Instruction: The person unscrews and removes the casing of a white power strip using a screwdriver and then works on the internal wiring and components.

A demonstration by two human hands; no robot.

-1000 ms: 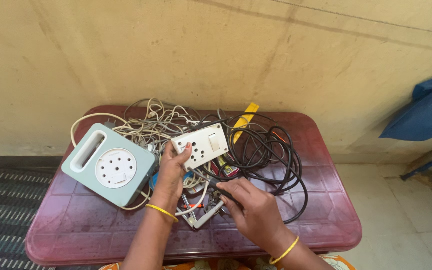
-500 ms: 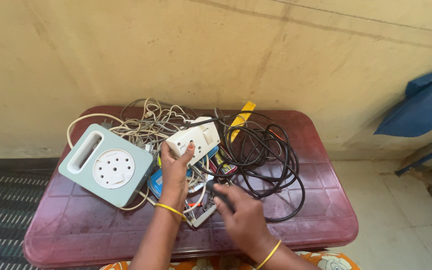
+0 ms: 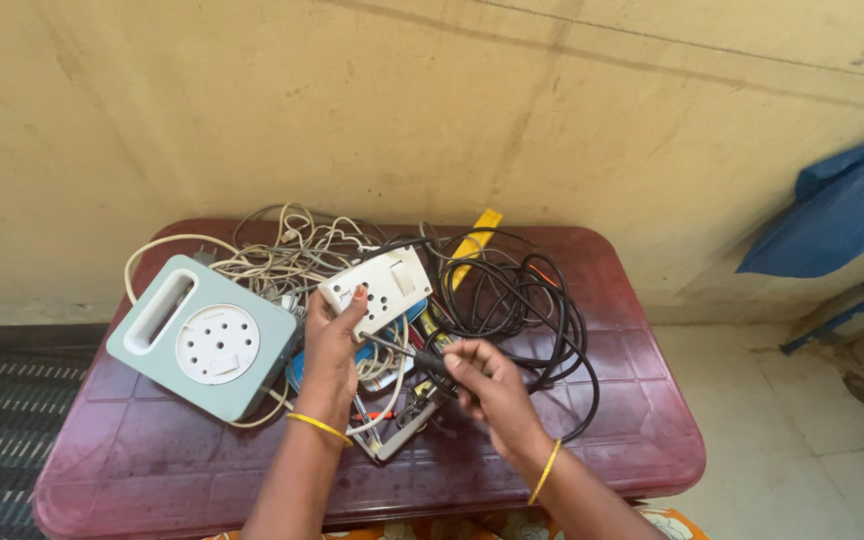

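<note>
Two bare hands are working above a dark red plastic bench (image 3: 152, 470). The left hand (image 3: 332, 345) is gripping a white rectangular plastic switch-and-socket box (image 3: 377, 288), its fingers (image 3: 350, 305) wrapping the box's near edge and lifting it tilted just above a tangle of cream-white cords (image 3: 287, 255). The right hand (image 3: 482, 385) is closing its fingers around a thin dark-handled screwdriver (image 3: 402, 352), whose tip is pointing toward the left fingers, just under the box. The box is probably light, rigid and smooth, so it is best held by its side edges, clear of the socket face. A pale green cable-reel box with a round white socket face (image 3: 207, 335) is lying beyond the left fingers, and a coil of black rubber cable (image 3: 527, 300) is lying beyond the right fingers.
</note>
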